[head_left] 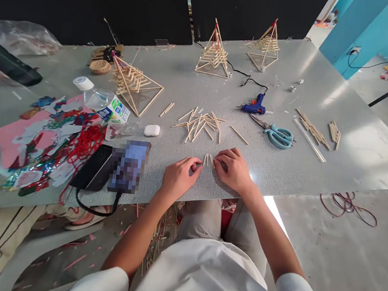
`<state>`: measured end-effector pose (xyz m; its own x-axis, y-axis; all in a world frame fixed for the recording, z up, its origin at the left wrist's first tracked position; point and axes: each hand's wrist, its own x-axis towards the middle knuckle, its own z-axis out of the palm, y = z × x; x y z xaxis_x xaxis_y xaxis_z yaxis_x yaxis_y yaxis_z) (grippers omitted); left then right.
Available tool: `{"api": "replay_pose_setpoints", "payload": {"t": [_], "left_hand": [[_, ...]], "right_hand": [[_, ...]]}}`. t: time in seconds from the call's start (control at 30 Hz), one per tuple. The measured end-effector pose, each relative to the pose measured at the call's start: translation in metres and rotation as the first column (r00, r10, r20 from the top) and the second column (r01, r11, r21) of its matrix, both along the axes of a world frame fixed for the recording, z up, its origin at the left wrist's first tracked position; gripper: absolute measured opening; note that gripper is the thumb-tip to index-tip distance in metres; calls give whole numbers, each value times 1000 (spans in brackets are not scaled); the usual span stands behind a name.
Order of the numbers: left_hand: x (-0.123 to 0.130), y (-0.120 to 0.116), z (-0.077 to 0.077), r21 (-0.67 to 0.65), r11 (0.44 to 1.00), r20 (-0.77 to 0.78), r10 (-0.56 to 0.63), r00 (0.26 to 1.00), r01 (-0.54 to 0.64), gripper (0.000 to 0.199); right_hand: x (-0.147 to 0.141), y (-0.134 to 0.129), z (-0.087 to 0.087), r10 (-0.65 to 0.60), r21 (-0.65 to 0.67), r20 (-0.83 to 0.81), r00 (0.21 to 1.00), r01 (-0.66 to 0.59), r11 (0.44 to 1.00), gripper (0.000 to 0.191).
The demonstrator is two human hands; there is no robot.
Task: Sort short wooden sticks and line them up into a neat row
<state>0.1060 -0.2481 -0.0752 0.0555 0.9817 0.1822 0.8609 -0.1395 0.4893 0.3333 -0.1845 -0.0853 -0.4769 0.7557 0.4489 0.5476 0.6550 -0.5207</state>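
Note:
Between my hands, a short row of small wooden sticks lies on the grey table near its front edge. My left hand is just left of the row, thumb and finger pinched together; what they hold, if anything, is too small to make out. On the other side my right hand is closed, its fingertips at the rightmost short stick. Farther back lies a loose pile of wooden sticks. One single stick rests to the right of that pile.
Scissors, a blue glue gun and stick bundles lie right. Stick pyramids stand at the back. Left are a bottle, a white case, a phone, a power bank and red yarn.

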Motion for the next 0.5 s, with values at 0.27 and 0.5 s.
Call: {"api": "replay_pose_setpoints", "payload": {"t": [0.27, 0.5], "left_hand": [[4, -1, 1, 4, 1000, -10, -2, 1000, 2, 15], [4, 0, 1, 25, 999, -25, -39, 999, 40, 14]], "right_hand": [[2, -1, -1, 30, -20, 28, 999, -29, 999, 14], [-4, -3, -4, -6, -44, 83, 996, 10, 999, 13]]}}
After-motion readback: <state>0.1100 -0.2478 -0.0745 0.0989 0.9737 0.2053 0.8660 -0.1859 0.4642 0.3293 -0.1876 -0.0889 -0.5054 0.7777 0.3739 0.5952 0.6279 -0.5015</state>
